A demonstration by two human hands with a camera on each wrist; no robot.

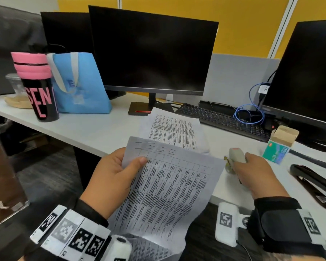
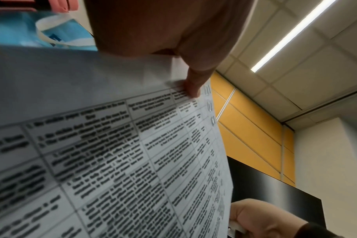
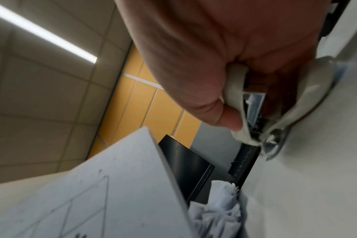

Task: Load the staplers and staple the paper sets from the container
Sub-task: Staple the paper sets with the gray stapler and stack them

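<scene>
Both hands are full: left hand [image 1: 109, 178] pinches the paper set [image 1: 169, 185], whose stapled top edge lies just left of the beige stapler [image 1: 236, 156] gripped in the right hand [image 1: 256, 178].

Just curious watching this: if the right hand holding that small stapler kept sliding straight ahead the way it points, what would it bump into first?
Probably the loose paper stack lying on the desk beyond the right hand and its grey stapler; the keyboard lies farther back. Depth is uncertain.

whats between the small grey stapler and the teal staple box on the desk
Nothing: in the head view only bare white desk separates the grey stapler, gripped by the right hand, from the teal staple box.
</scene>
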